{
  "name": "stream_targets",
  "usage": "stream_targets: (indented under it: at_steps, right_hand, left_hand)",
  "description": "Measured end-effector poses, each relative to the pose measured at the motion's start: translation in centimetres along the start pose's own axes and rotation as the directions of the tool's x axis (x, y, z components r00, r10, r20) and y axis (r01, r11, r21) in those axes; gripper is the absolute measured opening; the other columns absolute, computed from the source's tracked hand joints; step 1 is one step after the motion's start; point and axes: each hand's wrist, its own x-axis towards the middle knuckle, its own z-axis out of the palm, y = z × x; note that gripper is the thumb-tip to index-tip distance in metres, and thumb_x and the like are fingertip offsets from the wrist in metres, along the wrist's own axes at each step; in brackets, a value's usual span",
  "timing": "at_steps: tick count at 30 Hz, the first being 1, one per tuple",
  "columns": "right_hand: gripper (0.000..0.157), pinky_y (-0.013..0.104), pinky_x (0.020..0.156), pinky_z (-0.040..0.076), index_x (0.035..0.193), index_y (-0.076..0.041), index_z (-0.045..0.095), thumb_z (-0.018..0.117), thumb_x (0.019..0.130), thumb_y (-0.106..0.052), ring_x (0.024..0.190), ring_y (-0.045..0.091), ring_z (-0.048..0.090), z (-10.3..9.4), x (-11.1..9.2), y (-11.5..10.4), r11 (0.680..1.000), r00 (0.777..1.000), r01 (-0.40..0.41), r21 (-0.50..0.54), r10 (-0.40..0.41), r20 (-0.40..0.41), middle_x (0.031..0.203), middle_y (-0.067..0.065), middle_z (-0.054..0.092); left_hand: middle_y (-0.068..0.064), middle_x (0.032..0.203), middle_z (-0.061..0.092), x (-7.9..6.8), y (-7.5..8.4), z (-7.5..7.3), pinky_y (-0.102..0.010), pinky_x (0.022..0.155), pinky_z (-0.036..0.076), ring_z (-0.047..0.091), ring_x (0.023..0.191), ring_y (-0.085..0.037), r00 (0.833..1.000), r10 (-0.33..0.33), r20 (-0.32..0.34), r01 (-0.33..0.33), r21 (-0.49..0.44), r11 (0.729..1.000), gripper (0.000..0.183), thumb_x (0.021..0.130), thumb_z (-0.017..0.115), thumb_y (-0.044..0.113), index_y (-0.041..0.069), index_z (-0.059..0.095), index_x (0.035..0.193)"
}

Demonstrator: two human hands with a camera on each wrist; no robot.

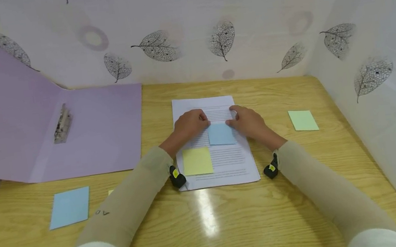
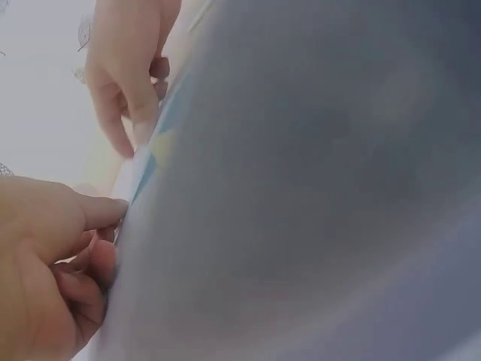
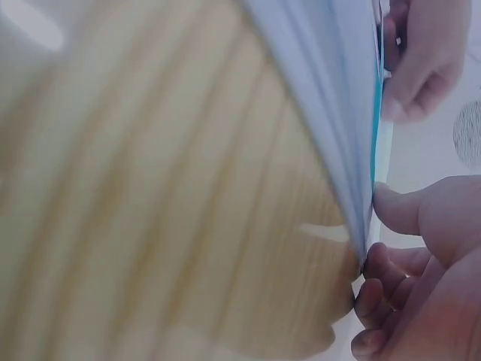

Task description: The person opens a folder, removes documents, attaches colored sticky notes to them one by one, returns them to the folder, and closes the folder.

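A light blue sticky note [image 1: 221, 134] lies on a stack of printed sheets [image 1: 228, 165], with a yellow sticky note [image 1: 197, 161] lower left on the same page. My left hand [image 1: 191, 124] touches the blue note's upper left corner with the thumb, its other fingers bent. At the upper right corner, the thumb of my right hand [image 1: 250, 123] presses the note, while the forefinger reaches over the page above. In the right wrist view, the right fingertips [image 3: 373, 301] rest beside the edge of the sheets [image 3: 323, 113]. Both thumbs appear in the left wrist view, along the blue note [image 2: 144, 180].
An open purple folder [image 1: 107, 127] with a metal clip [image 1: 63, 124] stands at the left, its cover raised. Another blue note [image 1: 69, 208] lies on the wooden table [image 1: 235, 228] before it. A yellow corner [image 1: 110, 192] peeks past the left sleeve. A green note [image 1: 303, 120] lies right.
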Motion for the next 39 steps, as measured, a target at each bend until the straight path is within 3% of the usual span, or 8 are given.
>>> stream_targets:
  at_steps: [7, 12, 15, 19, 21, 24, 33, 39]
  right_hand:
    - [0.061, 0.036, 0.073, 0.041, 0.153, -0.013, 0.041, 0.062, 0.101, -0.037, 0.089, 0.026, 0.055, -0.2, 0.0, 1.2, 1.000, 1.000, -0.006, -0.005, 0.006, -0.002, 0.109, 0.013, 0.061]
    - [0.060, 0.036, 0.073, 0.041, 0.153, -0.014, 0.042, 0.061, 0.101, -0.036, 0.088, 0.026, 0.055, -0.1, 0.2, 1.4, 1.000, 1.000, 0.012, -0.027, -0.012, 0.002, 0.107, 0.012, 0.061]
    - [0.060, 0.036, 0.072, 0.041, 0.154, -0.013, 0.041, 0.059, 0.102, -0.036, 0.087, 0.026, 0.055, -0.1, 0.3, 1.4, 0.999, 1.000, 0.029, -0.046, -0.029, 0.012, 0.105, 0.012, 0.060]
    - [0.059, 0.035, 0.070, 0.040, 0.154, -0.011, 0.041, 0.059, 0.102, -0.035, 0.084, 0.025, 0.054, -0.2, 0.2, 1.3, 0.998, 0.999, 0.041, -0.055, -0.040, 0.018, 0.102, 0.011, 0.060]
    - [0.059, 0.035, 0.070, 0.040, 0.153, -0.010, 0.041, 0.058, 0.103, -0.035, 0.084, 0.025, 0.054, -0.3, 0.1, 1.3, 0.998, 0.999, 0.045, -0.053, -0.044, 0.021, 0.102, 0.011, 0.060]
    - [0.059, 0.035, 0.070, 0.040, 0.154, -0.010, 0.040, 0.058, 0.103, -0.034, 0.084, 0.025, 0.054, -0.3, 0.1, 1.3, 0.998, 0.998, 0.048, -0.051, -0.047, 0.030, 0.102, 0.012, 0.060]
    - [0.058, 0.035, 0.070, 0.040, 0.154, -0.010, 0.041, 0.058, 0.103, -0.034, 0.084, 0.025, 0.054, -0.3, -0.1, 1.1, 0.997, 0.999, 0.048, -0.062, -0.046, 0.020, 0.101, 0.012, 0.060]
    - [0.058, 0.035, 0.069, 0.040, 0.152, -0.010, 0.042, 0.059, 0.102, -0.034, 0.083, 0.025, 0.054, -0.7, -0.4, 1.0, 0.997, 0.999, 0.051, -0.057, -0.051, 0.003, 0.100, 0.012, 0.060]
  left_hand:
    - [0.000, 0.105, 0.067, -0.2, -0.8, 0.0, -0.037, 0.083, 0.047, 0.058, 0.092, -0.020, 1.000, 0.027, 0.008, -0.026, -0.037, 0.999, 0.014, 0.100, 0.062, 0.029, 0.018, 0.069, 0.104]
    - [-0.002, 0.112, 0.066, -0.5, -2.1, -0.1, -0.036, 0.093, 0.047, 0.057, 0.102, -0.020, 0.986, 0.131, 0.101, -0.118, -0.125, 0.985, 0.021, 0.100, 0.062, 0.024, 0.014, 0.069, 0.117]
    - [-0.003, 0.123, 0.063, -1.0, -2.9, -0.8, -0.036, 0.099, 0.045, 0.055, 0.109, -0.020, 0.961, 0.195, 0.196, -0.159, -0.184, 0.970, 0.032, 0.099, 0.064, 0.020, 0.013, 0.065, 0.130]
    - [-0.006, 0.126, 0.058, -1.7, -3.7, -1.8, -0.034, 0.092, 0.045, 0.052, 0.105, -0.022, 0.911, 0.262, 0.317, -0.191, -0.239, 0.952, 0.047, 0.096, 0.070, 0.019, 0.014, 0.058, 0.142]
    - [-0.008, 0.126, 0.056, -1.9, -3.8, -2.1, -0.033, 0.089, 0.043, 0.050, 0.103, -0.022, 0.888, 0.298, 0.351, -0.215, -0.256, 0.942, 0.052, 0.094, 0.073, 0.020, 0.013, 0.057, 0.143]
    - [-0.010, 0.131, 0.053, -2.1, -3.9, -1.9, -0.033, 0.092, 0.042, 0.047, 0.107, -0.023, 0.866, 0.342, 0.365, -0.263, -0.248, 0.932, 0.054, 0.091, 0.076, 0.021, 0.011, 0.058, 0.141]
    - [-0.012, 0.142, 0.043, -2.3, -3.0, -0.5, -0.038, 0.104, 0.043, 0.050, 0.114, -0.026, 0.913, 0.275, 0.302, -0.242, -0.142, 0.960, 0.040, 0.088, 0.079, 0.022, 0.016, 0.068, 0.126]
    - [-0.015, 0.143, 0.041, -2.7, -1.9, -0.7, -0.043, 0.112, 0.038, 0.044, 0.127, -0.030, 0.913, 0.272, 0.305, -0.251, -0.107, 0.962, 0.036, 0.090, 0.077, 0.019, 0.013, 0.067, 0.124]
